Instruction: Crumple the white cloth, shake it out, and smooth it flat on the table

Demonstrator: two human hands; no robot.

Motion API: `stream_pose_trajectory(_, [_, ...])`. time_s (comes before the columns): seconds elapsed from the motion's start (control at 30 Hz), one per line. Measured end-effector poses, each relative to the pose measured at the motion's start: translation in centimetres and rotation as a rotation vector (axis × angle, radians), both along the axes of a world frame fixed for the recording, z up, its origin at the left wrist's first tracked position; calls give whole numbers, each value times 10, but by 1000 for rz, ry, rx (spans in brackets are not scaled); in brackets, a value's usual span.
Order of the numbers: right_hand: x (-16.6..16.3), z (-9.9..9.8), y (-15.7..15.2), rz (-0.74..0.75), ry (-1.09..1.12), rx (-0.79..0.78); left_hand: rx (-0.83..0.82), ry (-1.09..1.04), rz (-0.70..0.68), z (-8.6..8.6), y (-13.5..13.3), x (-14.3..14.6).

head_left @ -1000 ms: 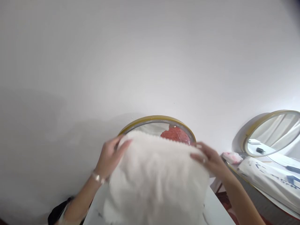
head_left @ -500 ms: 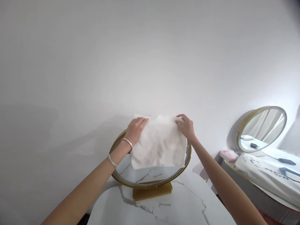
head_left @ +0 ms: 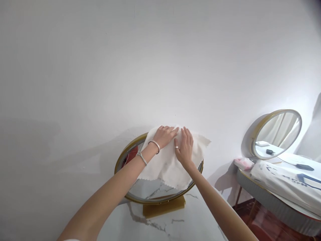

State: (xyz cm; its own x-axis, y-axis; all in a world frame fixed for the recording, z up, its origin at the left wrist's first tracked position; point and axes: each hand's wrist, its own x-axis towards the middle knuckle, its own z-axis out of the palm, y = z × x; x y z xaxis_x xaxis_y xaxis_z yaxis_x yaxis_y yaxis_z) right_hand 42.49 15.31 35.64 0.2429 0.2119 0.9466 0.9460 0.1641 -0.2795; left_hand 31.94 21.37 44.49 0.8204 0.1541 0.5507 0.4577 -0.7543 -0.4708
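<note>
A white cloth (head_left: 165,164) with a zigzag edge is draped over the upper part of an oval, gold-framed mirror (head_left: 147,190). My left hand (head_left: 165,136), bracelets on its wrist, grips the cloth near its top edge, with the fingers bent over it. Beside it, my right hand (head_left: 185,147), wearing a ring, lies on the cloth with fingers stretched upward and the thumb apart. The mirror leans back on a gold base (head_left: 164,207). Cloth and hands hide much of the glass.
The mirror stands on a white marble-patterned table (head_left: 120,224) against a white wall (head_left: 160,67). At the right, another table carries a second oval mirror (head_left: 278,134), a pink and white packet (head_left: 243,163), a white printed bag or cloth (head_left: 283,177) and a black adapter (head_left: 305,167).
Both hands have come together toward the middle of the cloth from its two upper corners. The cloth has shifted and now bunches between them, its right corner sticking out past the mirror.
</note>
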Motion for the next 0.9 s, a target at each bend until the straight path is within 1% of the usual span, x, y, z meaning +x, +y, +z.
stream_pose_trajectory(0.1, [11, -24, 0, -82, 109, -16, -79, -33, -25, 5, -3, 4])
stream_pose_trajectory(0.17, [16, -33, -1, -116, 152, -29, -153, -107, -10, 8, -3, -4])
stream_pose_trajectory(0.2, [18, -34, -2, -121, 154, -36, -190, -157, -5, 9, -2, -11])
stream_pose_trajectory(0.27, [18, -30, 0, -116, 118, -49, -253, -267, -5, 8, 2, -30])
stream_pose_trajectory(0.33, [14, -19, 4, -111, 37, -62, -287, -373, -6, 2, 8, -52])
stream_pose_trajectory(0.4, [3, -5, 9, -114, -57, -77, -297, -460, 14, -8, 13, -77])
stream_pose_trajectory(0.47, [-12, 8, 17, -105, -159, -96, -300, -535, 53, -21, 18, -102])
stream_pose_trajectory(0.57, [-38, 21, 32, -49, -326, -129, -336, -659, 99, -48, 25, -138])
stream_pose_trajectory(0.63, [-56, 21, 43, 39, -443, -158, -370, -757, 108, -73, 31, -160])
stream_pose_trajectory(0.67, [-64, 18, 48, 108, -505, -179, -384, -810, 118, -86, 34, -169])
stream_pose_trajectory(0.73, [-78, 3, 53, 308, -646, -239, -405, -913, 154, -117, 40, -185])
stream_pose_trajectory(0.83, [-89, -33, 47, 675, -818, -371, -431, -1005, 218, -165, 44, -200])
stream_pose_trajectory(0.87, [-90, -46, 42, 761, -840, -405, -431, -1016, 233, -181, 43, -203])
stream_pose_trajectory(0.9, [-91, -57, 37, 774, -803, -430, -416, -1020, 248, -197, 42, -205])
